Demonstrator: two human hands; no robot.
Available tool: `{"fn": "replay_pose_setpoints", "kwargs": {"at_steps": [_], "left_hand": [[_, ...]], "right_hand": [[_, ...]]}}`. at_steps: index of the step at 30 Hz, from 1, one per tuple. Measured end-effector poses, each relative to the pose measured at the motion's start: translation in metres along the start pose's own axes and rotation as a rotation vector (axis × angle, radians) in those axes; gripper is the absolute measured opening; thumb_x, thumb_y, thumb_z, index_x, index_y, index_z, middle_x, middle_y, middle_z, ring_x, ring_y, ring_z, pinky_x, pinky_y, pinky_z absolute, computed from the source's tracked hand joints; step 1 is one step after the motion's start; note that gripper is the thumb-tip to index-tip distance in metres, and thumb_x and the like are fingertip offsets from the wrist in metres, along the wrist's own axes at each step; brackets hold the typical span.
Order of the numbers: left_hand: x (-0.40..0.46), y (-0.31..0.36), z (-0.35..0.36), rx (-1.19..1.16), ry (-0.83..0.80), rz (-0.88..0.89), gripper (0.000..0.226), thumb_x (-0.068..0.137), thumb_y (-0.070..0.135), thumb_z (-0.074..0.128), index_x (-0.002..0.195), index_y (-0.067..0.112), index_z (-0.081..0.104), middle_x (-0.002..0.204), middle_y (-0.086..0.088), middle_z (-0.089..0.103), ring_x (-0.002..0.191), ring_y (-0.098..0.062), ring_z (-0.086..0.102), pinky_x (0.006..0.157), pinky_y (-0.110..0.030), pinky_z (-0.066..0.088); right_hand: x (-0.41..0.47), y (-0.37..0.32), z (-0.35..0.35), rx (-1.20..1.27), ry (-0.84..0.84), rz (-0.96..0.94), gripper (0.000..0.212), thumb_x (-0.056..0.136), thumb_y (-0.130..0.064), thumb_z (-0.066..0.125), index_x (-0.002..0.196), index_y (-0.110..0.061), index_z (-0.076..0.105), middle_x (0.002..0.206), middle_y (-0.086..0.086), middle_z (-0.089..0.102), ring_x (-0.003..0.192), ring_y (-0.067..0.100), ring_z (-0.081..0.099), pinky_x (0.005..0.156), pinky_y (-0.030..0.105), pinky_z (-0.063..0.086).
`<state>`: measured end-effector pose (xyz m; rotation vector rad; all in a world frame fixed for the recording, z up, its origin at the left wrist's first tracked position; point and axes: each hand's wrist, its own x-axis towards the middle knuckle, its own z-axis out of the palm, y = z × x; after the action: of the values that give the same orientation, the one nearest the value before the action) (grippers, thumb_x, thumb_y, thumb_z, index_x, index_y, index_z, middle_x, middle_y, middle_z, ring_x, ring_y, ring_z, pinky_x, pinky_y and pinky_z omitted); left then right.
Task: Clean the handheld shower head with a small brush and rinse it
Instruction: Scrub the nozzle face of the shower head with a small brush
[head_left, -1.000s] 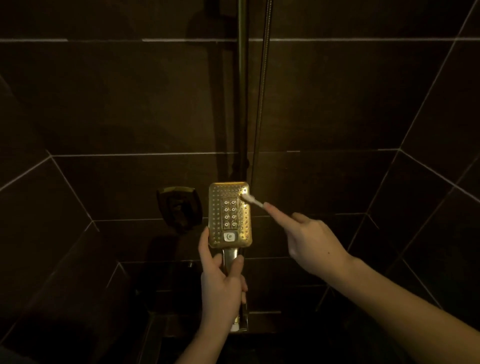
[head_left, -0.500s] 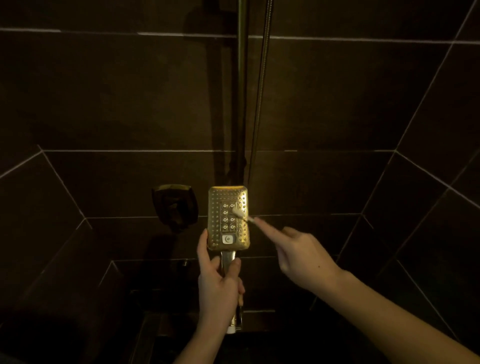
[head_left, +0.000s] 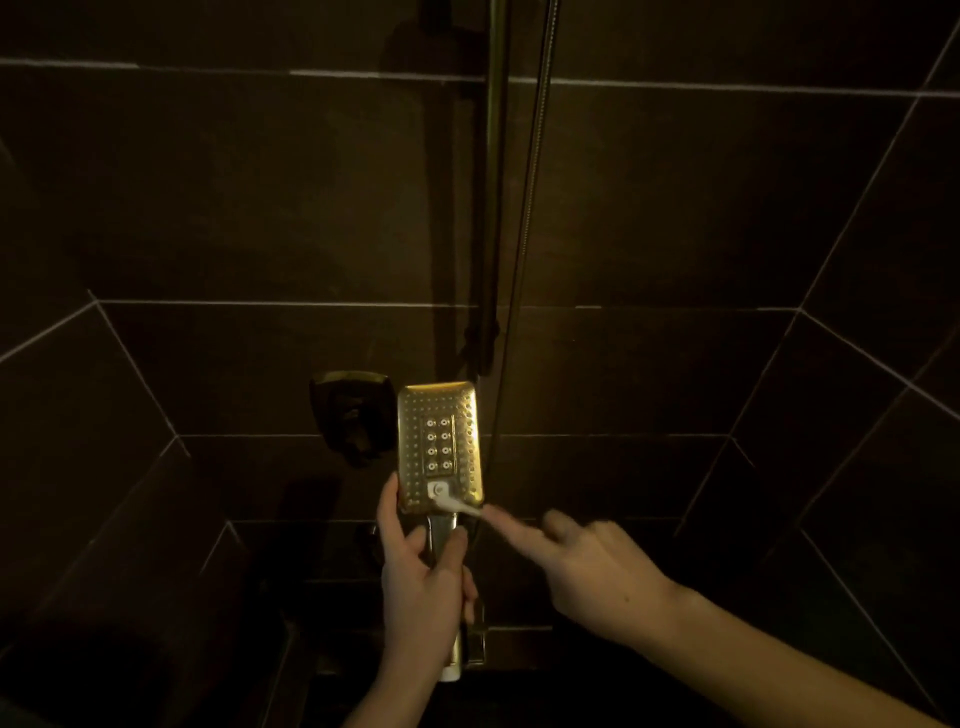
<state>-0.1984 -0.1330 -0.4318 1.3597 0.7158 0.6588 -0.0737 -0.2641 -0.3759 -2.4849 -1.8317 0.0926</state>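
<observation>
A gold rectangular shower head (head_left: 439, 441) stands upright in the dim middle of the view, its nozzle face toward me. My left hand (head_left: 423, 587) is wrapped around its handle from below. My right hand (head_left: 587, 566) holds a small white brush (head_left: 457, 505) with the forefinger stretched along it. The bristle end lies against the bottom edge of the nozzle face, just under the white button. Most of the brush handle is hidden in my right hand.
Dark brown tiled walls close in on three sides. A vertical slide rail (head_left: 494, 208) and the shower hose (head_left: 524, 249) run down the back wall. A dark mixer control (head_left: 352, 415) sits on the wall left of the shower head.
The brush has travelled down the nozzle face, from the upper right corner through the middle to the bottom edge. My left hand and the shower head stayed about still.
</observation>
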Motion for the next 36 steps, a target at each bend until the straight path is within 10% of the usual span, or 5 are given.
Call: {"fn": "replay_pose_setpoints", "kwargs": {"at_steps": [36], "left_hand": [[0.015,-0.002,-0.001,0.007,0.061,0.019,0.090,0.097,0.003,0.063,0.148,0.062,0.017,0.116,0.000,0.071,0.052,-0.023,0.063,0.046,-0.037,0.051]], "right_hand": [[0.008,-0.007,0.027,0.172,0.110,0.076,0.089,0.100,-0.020,0.042,0.135,-0.055,-0.032,0.124,0.008,0.054,0.090,0.022,0.062,0.081,0.033,0.052]]}}
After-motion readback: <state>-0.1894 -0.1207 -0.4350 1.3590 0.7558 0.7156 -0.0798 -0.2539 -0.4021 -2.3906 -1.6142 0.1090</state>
